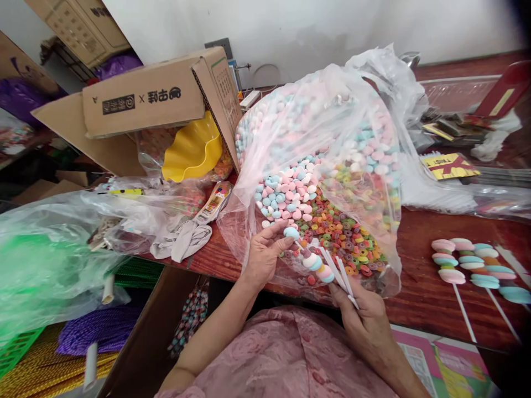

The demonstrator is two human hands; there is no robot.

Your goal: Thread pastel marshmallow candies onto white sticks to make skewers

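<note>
My left hand [265,255] pinches a pale blue candy at the tip of a white stick threaded with pastel candies [312,261]. Lower down, my right hand [363,316] grips that stick together with a few bare white sticks [340,273]. Both hands work at the mouth of a big clear plastic bag [332,110] lying on the wooden table [431,298]. The bag holds pink, blue and white heart-shaped candies [286,193] and small coloured ring candies [344,235].
Finished candy sticks [477,265] lie on the table at the right. A tipped cardboard box [157,99] with a yellow wavy bowl [193,149] sits behind the left side. Clear and green plastic bags [45,260] crowd the left. Packets and wrappers [452,166] lie at the back right.
</note>
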